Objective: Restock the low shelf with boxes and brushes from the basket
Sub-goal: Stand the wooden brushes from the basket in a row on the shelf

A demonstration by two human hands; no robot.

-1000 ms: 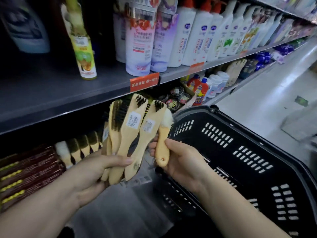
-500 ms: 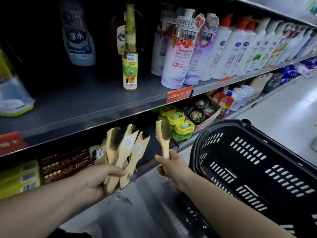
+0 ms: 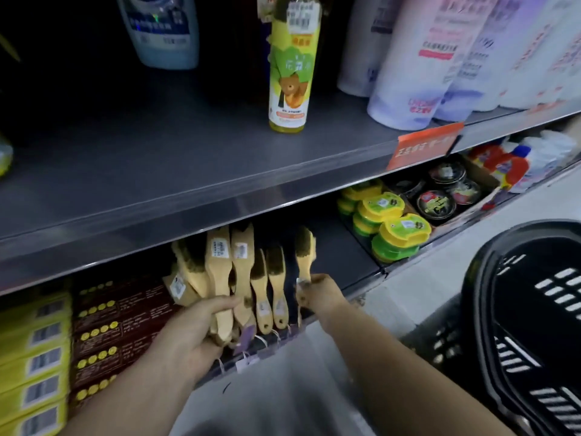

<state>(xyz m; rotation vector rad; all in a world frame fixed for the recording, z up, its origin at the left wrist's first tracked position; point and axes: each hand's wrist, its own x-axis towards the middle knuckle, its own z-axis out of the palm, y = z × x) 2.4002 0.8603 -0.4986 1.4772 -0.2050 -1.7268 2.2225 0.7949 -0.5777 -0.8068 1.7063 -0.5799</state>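
My left hand (image 3: pixel 195 328) grips a bunch of wooden-handled brushes (image 3: pixel 220 262) by their handles, bristle ends up, just inside the low shelf (image 3: pixel 339 256). My right hand (image 3: pixel 317 294) holds a single brush (image 3: pixel 304 250) by its handle, upright on the low shelf to the right of the others. Two brushes (image 3: pixel 270 287) stand on the shelf between my hands. Dark red boxes (image 3: pixel 122 322) and yellow boxes (image 3: pixel 34 360) are stacked on the low shelf to the left. The black basket (image 3: pixel 528 325) sits at the right on the floor.
Green-and-yellow tins (image 3: pixel 390 225) and round black tins (image 3: pixel 446 190) fill the low shelf to the right. The shelf above (image 3: pixel 157 171) overhangs the low shelf and carries a yellow bottle (image 3: pixel 290 73) and pale bottles (image 3: pixel 424 58). Price tags (image 3: pixel 248 360) hang off the low shelf's front edge.
Both hands have moved forward and down from in front of the shelving into the low shelf. The right hand's single brush now stands on the shelf beside two others.
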